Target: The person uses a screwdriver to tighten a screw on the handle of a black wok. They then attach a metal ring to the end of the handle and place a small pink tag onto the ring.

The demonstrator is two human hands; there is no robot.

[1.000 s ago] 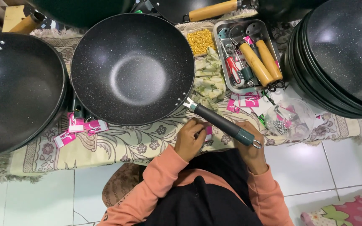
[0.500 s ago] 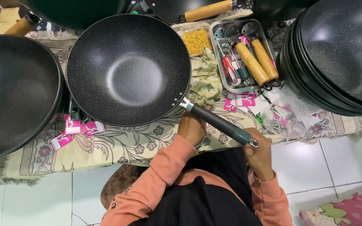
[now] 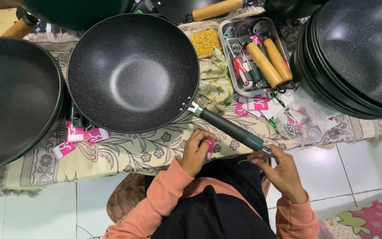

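Head view: a black speckled wok (image 3: 132, 73) sits centre frame on a floral mat (image 3: 124, 150), its dark handle (image 3: 231, 129) slanting toward lower right. Left hand (image 3: 196, 151), just below the handle, has its fingers pinched on a small pink tag (image 3: 209, 146). Right hand (image 3: 281, 172) sits at the handle's ring end, fingers narrowed on what looks like a thin string. Upper right, a metal tray (image 3: 284, 46) holds wooden handles (image 3: 270, 59).

wok (image 3: 133, 73) black, pale speckles, centre frame | handle (image 3: 231, 129) dark grey-green, silver ends | cloth (image 3: 124, 150) cream, floral print, under wok | tags (image 3: 81, 137) pink and white, lower left of wok | tray (image 3: 226, 27) silver, upper right | wooden handles (image 3: 270, 62) tan | sleeves (image 3: 164, 190) salmon | floor (image 3: 40, 212) white tile
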